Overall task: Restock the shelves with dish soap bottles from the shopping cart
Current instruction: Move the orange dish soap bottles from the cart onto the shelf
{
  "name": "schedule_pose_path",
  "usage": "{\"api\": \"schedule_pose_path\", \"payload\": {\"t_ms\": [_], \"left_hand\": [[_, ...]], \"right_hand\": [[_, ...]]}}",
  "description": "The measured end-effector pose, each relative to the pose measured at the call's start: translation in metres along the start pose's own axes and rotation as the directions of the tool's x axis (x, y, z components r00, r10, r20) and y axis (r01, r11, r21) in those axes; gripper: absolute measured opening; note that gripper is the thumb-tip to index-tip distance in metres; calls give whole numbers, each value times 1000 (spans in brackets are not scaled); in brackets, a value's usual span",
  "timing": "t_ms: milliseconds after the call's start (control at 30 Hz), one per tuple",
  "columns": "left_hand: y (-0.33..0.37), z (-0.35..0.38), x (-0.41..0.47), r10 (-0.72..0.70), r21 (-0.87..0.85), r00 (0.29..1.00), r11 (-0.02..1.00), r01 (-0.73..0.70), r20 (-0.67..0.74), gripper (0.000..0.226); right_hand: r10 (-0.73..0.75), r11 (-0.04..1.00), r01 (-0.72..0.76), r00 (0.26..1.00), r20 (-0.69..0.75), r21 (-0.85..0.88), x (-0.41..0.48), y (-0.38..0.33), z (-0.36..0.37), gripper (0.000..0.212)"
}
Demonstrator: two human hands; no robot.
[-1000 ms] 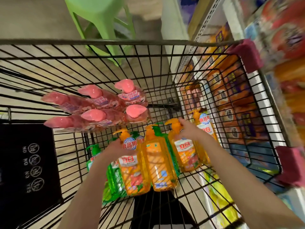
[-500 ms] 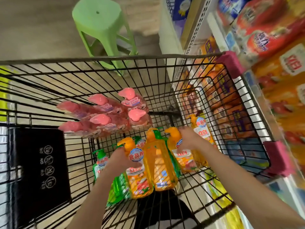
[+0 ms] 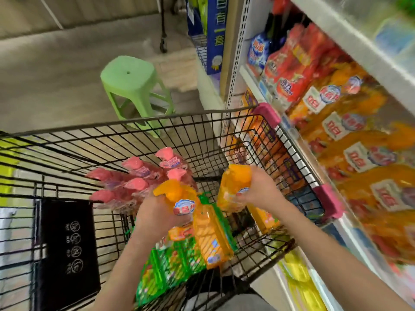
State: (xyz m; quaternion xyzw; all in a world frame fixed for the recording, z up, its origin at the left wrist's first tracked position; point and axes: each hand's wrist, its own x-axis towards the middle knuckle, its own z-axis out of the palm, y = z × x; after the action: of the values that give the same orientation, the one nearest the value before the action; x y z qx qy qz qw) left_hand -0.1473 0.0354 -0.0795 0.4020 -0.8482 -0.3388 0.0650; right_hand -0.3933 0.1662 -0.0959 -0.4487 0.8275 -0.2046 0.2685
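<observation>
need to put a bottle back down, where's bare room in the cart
Bare wire floor shows in the cart at its far right corner, between the pink bottles and the right wall. The near end is crowded with green bottles and an orange bottle.

Six pink-capped bottles, at least three orange bottles — blurred, one green stool, one cart
</observation>
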Motion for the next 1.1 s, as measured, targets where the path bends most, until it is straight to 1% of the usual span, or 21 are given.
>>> {"api": "schedule_pose_path", "payload": {"t_ms": [67, 100, 167, 267, 333, 367, 400, 467, 567, 600, 667, 733, 767, 833, 933, 1000, 1033, 1100], "left_hand": [[23, -14, -3, 73, 21, 997, 997, -72, -41, 52], [36, -22, -5, 101, 22, 993, 995, -100, -59, 49], [58, -34, -6, 139, -26, 987, 990, -142, -78, 49], [92, -51, -8, 190, -92, 977, 976, -199, -95, 51], [113, -61, -10, 224, -96, 967, 967, -236, -121, 47], [128, -68, -14, 247, -66, 958, 964, -258, -148, 47], [143, -75, -19, 270, -59, 946, 957, -284, -180, 50], [172, -88, -29, 329, -64, 918, 934, -351, -220, 53], [204, -103, -31, 467, -78, 854, 866, -495, -230, 49], [214, -107, -30, 518, -63, 824, 837, -544, -229, 51], [233, -113, -27, 631, -51, 729, 746, -664, -266, 65], [256, -120, -26, 702, -82, 653, 661, -746, -286, 74], [266, -122, -24, 733, -87, 613, 618, -781, -295, 74], [290, -129, -22, 782, -92, 542, 542, -835, -307, 73], [322, -131, -13, 844, -114, 430, 417, -902, -321, 76], [345, -130, -8, 865, -154, 409, 380, -912, -292, 67], [357, -129, -4, 869, -166, 413, 380, -910, -272, 64], [379, -125, 2, 869, -189, 414, 374, -908, -270, 65]], "right_hand": [[-55, 998, 58, 996, -76, 39, -18, -17, -23, 45], [-58, 995, 67, 992, -112, 71, -27, -25, -32, 47], [-55, 990, 76, 983, -174, 121, -45, -39, -52, 58], [-118, 983, 149, 961, -252, 109, -66, -53, -80, 74], [-127, 977, 173, 941, -313, 123, -83, -65, -103, 72], [-146, 973, 200, 923, -357, 118, -92, -71, -116, 70], [-174, 967, 234, 899, -401, 104, -102, -77, -128, 72], [-188, 965, 250, 874, -448, 83, -122, -87, -149, 73], [-207, 962, 270, 829, -520, 47, -147, -92, -178, 76], [-213, 961, 273, 811, -545, 31, -155, -94, -188, 78], [-232, 959, 282, 777, -585, -5, -172, -96, -206, 80], [-289, 947, 310, 710, -643, -83, -189, -98, -222, 77], [-310, 940, 324, 674, -670, -109, -196, -97, -230, 75], [-325, 933, 336, 626, -709, -131, -211, -98, -245, 76], [-401, 895, 394, 496, -770, -212, -235, -96, -270, 71], [-391, 888, 414, 449, -803, -201, -251, -97, -286, 68], [-379, 889, 415, 429, -820, -194, -257, -96, -292, 66], [-358, 898, 391, 381, -852, -203, -265, -90, -302, 65]]}}
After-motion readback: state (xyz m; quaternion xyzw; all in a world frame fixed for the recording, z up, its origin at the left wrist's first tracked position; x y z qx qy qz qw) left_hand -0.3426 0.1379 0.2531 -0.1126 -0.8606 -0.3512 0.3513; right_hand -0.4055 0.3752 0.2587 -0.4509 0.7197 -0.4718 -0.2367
